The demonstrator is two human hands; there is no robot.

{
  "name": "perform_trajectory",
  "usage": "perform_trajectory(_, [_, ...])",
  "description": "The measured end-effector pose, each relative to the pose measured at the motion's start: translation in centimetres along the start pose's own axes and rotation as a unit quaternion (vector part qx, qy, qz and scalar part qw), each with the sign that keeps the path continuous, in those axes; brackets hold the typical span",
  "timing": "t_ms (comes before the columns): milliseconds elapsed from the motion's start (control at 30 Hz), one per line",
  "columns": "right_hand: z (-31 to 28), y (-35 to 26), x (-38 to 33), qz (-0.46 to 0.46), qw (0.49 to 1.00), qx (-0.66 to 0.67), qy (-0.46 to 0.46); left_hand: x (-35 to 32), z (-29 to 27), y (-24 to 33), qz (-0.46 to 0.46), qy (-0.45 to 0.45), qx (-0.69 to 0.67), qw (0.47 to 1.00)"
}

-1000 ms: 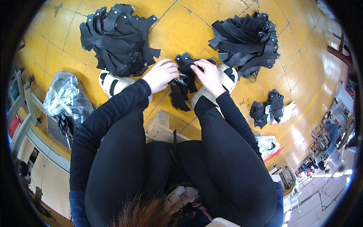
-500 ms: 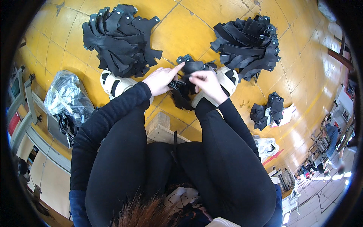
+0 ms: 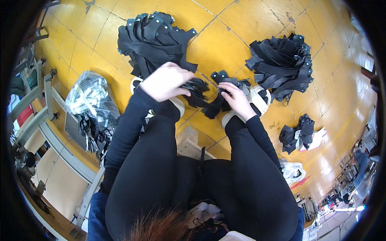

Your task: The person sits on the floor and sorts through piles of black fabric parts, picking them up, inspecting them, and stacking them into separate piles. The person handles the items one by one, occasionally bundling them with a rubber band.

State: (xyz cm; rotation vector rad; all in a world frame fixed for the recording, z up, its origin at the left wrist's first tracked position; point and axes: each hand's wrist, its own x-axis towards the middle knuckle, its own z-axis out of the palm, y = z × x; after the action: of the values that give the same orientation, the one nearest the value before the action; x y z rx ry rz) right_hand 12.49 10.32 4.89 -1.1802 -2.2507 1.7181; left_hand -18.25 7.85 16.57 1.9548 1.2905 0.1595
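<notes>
My left hand [image 3: 167,82] is closed round a bundle of thin black strips [image 3: 195,89], slightly smeared by motion, above my left shoe. My right hand [image 3: 237,99] bends its fingers over a dark fabric piece [image 3: 215,107] between my feet, with thumb and forefinger at its upper edge. Just beyond those fingers lies a small stack of black fabric pieces [image 3: 220,76] with small tabs at their ends. The right fingertips partly hide what they grip.
Large fanned heaps of black pieces lie at the far left [image 3: 155,44] and far right [image 3: 281,64]. A clear plastic bag [image 3: 91,96] stands left. A smaller black pile [image 3: 298,133] rests on paper at right. A wooden stool [image 3: 189,142] is between my legs.
My left hand has moved left, away from my right hand, carrying the strip bundle. The right hand has lowered onto the fabric between my feet. The whole view has shifted.
</notes>
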Motion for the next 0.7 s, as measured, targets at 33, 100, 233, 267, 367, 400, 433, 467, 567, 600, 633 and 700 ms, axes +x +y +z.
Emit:
perform_trajectory(33, [0.1,0.1,0.1,0.002,1.0,-0.001,0.005,-0.7,-1.6,0.2,-0.031,-0.004,-0.02,0.999])
perform_trajectory(100, [0.2,0.3,0.0,-0.012,1.0,0.001,0.016,-2.9,-4.9,0.9,-0.155,0.004,0.003,0.988])
perform_trajectory(233, [0.3,0.0,-0.2,0.004,1.0,-0.006,0.019,-6.8,-11.0,1.2,-0.258,0.058,-0.052,0.963])
perform_trajectory(267, [0.3,-0.2,-0.1,0.004,1.0,-0.004,0.018,-7.7,-12.3,0.8,-0.265,0.065,-0.094,0.958])
perform_trajectory(367, [0.0,-0.8,0.1,0.001,0.999,-0.035,0.02,-8.1,-14.2,-3.3,-0.266,0.108,0.016,0.958])
perform_trajectory(400, [-0.1,-1.1,0.1,0.019,1.0,-0.007,0.014,-7.5,-14.2,-5.3,-0.259,0.142,0.016,0.955])
perform_trajectory(433, [-0.2,-1.4,0.0,0.054,0.998,0.02,0.005,-6.5,-13.4,-7.2,-0.249,0.179,0.011,0.952])
perform_trajectory(467, [-0.2,-1.6,-0.1,0.091,0.994,0.056,-0.007,-5.5,-11.7,-8.8,-0.224,0.239,0.234,0.916])
perform_trajectory(567, [-0.3,-2.0,-0.4,0.116,0.992,0.055,-0.015,-2.0,-6.0,-12.4,-0.173,0.448,0.296,0.826])
perform_trajectory(600, [-0.3,-2.0,-0.5,0.115,0.992,0.057,-0.015,-0.7,-3.4,-12.9,-0.207,0.425,0.251,0.844])
perform_trajectory(633, [-0.3,-2.0,-0.6,0.113,0.992,0.058,-0.016,0.1,-1.4,-13.2,-0.263,0.395,0.201,0.857])
perform_trajectory(700, [-0.4,-1.8,-0.8,0.086,0.995,0.041,-0.008,0.2,1.0,-13.4,-0.276,0.387,0.318,0.821])
